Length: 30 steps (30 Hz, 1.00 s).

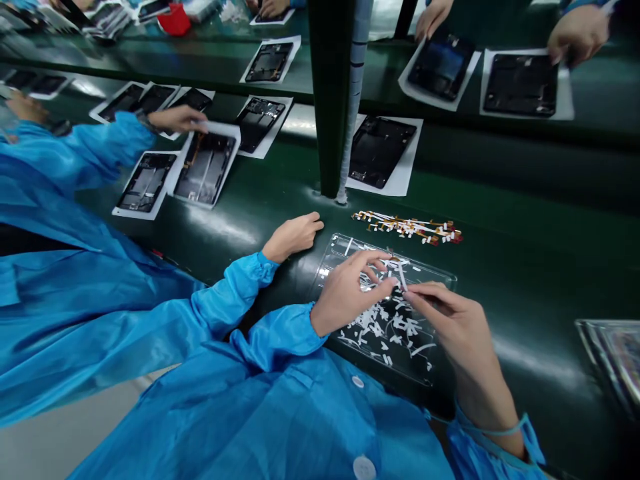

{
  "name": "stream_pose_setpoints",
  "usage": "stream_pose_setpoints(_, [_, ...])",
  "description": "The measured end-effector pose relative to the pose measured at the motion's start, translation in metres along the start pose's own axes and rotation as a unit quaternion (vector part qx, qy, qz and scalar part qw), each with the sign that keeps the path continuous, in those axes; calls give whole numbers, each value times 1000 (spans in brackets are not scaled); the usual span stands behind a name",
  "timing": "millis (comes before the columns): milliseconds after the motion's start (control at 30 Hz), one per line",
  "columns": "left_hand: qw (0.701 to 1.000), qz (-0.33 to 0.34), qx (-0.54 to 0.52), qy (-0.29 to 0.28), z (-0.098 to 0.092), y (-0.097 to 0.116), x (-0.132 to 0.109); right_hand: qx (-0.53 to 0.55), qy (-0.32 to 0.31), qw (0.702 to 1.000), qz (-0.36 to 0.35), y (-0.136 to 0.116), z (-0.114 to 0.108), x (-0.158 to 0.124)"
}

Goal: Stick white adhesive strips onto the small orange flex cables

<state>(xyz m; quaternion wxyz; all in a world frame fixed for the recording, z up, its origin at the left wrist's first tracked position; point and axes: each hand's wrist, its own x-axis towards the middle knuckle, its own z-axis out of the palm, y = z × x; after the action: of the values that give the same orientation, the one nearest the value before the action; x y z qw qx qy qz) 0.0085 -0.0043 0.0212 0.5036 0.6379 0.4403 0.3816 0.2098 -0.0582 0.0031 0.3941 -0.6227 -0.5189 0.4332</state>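
Observation:
My left hand (350, 287) is closed, with thumb and fingers around the upper part of a small flex cable with a white strip (402, 275). The fingertips of my right hand (453, 313) pinch the lower end of that strip. Both hands are above a clear plastic tray (445, 275) strewn with white paper scraps (403, 325). Behind the tray, a pile of orange and white flex cables (407, 227) lies on the green table (520, 280).
A co-worker's hand (295, 237) rests left of the tray. Past it, another hand (177, 119) touches a device frame (206, 167). A dark post (330, 100) stands behind the tray, near another device frame (383, 150). Stacked trays (613, 353) sit at right.

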Motion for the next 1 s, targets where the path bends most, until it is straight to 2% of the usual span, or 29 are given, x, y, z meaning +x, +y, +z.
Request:
stream_pose_setpoints(100, [992,-50,-94,-60,10,-3,-5,9,-2,1000,6,-4,2,-1])
stream_pose_setpoints(267, [988,-39,-150,10,20,-15,-2,5,-17,1000,19,-1,4,-4])
stream_pose_setpoints(333, [992,-17,-125,15,20,-17,-1,5,-12,1000,16,2,3,-5])
stream_pose_setpoints(433, [999,35,-23,0,17,-17,-2,7,-8,1000,4,3,2,-6])
stream_pose_setpoints(567, [995,76,67,-9,14,-15,-3,0,-14,1000,-18,1,2,-6])
stream_pose_setpoints(867, [996,45,52,-58,9,-12,-3,-38,-17,998,-41,-1,2,-6])
stream_pose_setpoints(1000, [995,57,58,-59,11,-13,-2,-43,-16,998,-43,-2,2,-5])
